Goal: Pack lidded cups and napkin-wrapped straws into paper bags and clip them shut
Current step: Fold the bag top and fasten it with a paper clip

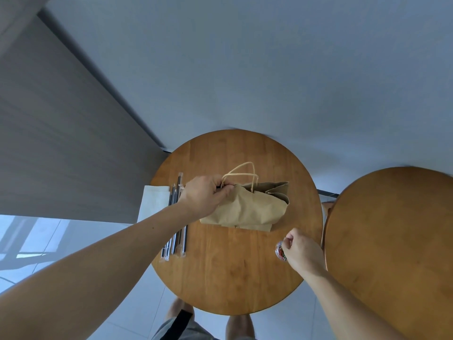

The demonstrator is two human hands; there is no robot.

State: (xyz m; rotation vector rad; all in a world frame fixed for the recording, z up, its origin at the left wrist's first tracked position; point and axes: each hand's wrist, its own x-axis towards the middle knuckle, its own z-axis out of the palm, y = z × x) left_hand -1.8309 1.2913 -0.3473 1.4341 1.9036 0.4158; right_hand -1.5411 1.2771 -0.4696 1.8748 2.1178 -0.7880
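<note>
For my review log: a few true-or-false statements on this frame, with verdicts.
1. The left hand grips the paper bag at its top, near the handles. True.
2. The straws lie left of the bag. True.
3. The right hand rests on the straws. False: it is at the tub of clips near the right edge of the table.
4. A lidded cup stands beside the bag. False: no cup shows there.

A round wooden table (235,278) is standing just beside a second table (392,241) on a glossy pale tiled floor (137,310) that is mirroring a window frame; a grey panelled wall (61,143) is rising behind. All this is pointing, probably, to a home or small café corner.
</note>
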